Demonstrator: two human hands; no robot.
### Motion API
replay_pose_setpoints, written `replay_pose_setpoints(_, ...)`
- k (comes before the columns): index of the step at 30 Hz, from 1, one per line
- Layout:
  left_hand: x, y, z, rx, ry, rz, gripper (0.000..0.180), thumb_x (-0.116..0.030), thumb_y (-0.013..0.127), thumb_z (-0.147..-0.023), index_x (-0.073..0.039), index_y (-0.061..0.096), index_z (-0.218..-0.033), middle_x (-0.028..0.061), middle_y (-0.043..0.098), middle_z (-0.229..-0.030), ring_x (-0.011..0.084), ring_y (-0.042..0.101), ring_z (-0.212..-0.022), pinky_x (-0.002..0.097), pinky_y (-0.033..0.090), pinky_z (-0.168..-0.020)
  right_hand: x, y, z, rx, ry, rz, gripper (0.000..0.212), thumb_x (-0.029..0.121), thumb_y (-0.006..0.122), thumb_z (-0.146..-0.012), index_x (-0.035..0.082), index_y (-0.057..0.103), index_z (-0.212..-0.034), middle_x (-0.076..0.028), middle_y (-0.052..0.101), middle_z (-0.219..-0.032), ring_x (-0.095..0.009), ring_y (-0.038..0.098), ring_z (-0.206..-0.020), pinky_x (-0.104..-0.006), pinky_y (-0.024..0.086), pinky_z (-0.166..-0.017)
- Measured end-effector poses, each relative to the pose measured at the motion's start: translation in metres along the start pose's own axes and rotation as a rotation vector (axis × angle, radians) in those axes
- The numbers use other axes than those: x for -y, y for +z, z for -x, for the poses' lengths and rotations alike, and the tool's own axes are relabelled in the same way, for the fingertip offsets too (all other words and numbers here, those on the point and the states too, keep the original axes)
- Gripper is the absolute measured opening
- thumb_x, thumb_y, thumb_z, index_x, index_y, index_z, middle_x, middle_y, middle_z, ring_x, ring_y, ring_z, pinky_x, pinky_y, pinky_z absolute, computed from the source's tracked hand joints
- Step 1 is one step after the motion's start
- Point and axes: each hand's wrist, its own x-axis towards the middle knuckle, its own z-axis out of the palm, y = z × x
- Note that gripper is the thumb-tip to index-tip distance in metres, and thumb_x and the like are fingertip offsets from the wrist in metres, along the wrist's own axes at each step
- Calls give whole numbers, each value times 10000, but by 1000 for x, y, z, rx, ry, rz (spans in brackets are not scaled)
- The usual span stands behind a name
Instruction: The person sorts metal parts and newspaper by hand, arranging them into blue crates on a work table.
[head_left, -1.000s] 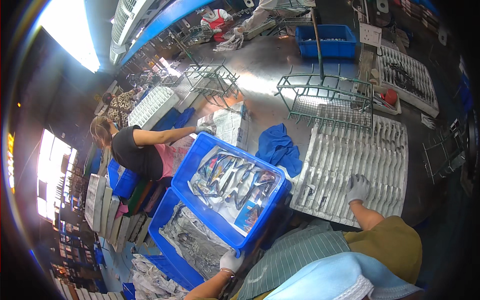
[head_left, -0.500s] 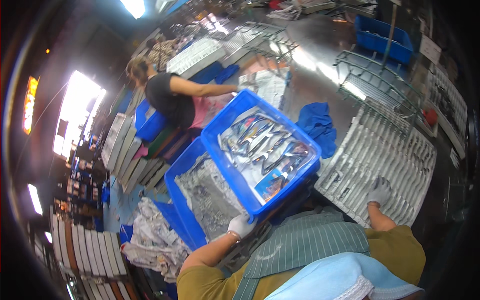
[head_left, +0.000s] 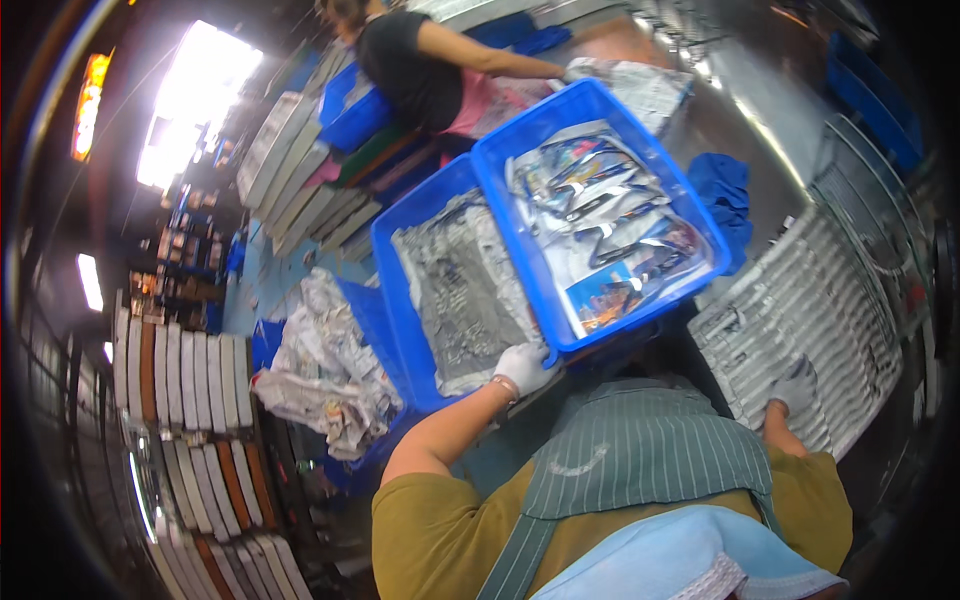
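My left hand (head_left: 527, 368), in a white glove, is closed at the near corner of the upper blue bin (head_left: 640, 331), its fingers at the rim. That bin holds flat printed sheets (head_left: 600, 195) and several dark, slim pieces. Beside it on the left, a second blue bin (head_left: 398, 290) is lined with newspaper and has a grey heap (head_left: 465, 300) of small pieces in it. My right hand (head_left: 797, 387), also gloved, lies with fingers stretched out on a pale, ridged tray (head_left: 850, 300) of long rows. I cannot see anything held in it.
Crumpled newspaper (head_left: 330, 370) fills a container at the left. A co-worker (head_left: 415, 70) in a dark top reaches toward the upper bin's far edge. Blue cloth (head_left: 722, 205) lies between bin and tray. Stacked panels (head_left: 180, 375) stand at far left; a wire rack (head_left: 870, 200) is at right.
The whole view has shifted, so bins and tray appear farther right and higher. My left hand stays at the bin corner, and my right hand stays on the tray.
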Motion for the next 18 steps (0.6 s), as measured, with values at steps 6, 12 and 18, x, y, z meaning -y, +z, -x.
replay_pose_setpoints(6,-5,3,-3,2,-39,-50,322,-403,577,-793,-102,617,-685,117,597,-671,290,610,-624,401,480,-576,-36,26,-3,27,-58,136,419,424,333,-922,178,583,-1153,-35,598,-1133,-273,570,-983,-387,460,-794)
replay_pose_setpoints(12,-2,-2,0,0,-89,1,335,-413,587,-776,-96,612,-668,119,580,-682,285,605,-630,400,470,-558,-30,26,-15,175,-8,199,448,437,286,-930,209,534,-1226,-62,567,-1191,-292,554,-1034,-403,451,-850)
replay_pose_setpoints(18,0,-14,-4,112,-116,121,479,-547,577,-752,-72,630,-728,134,602,-748,284,611,-741,386,469,-648,-8,16,-40,494,261,166,479,475,316,-903,222,494,-1269,-106,545,-1226,-327,545,-1059,-432,437,-863)
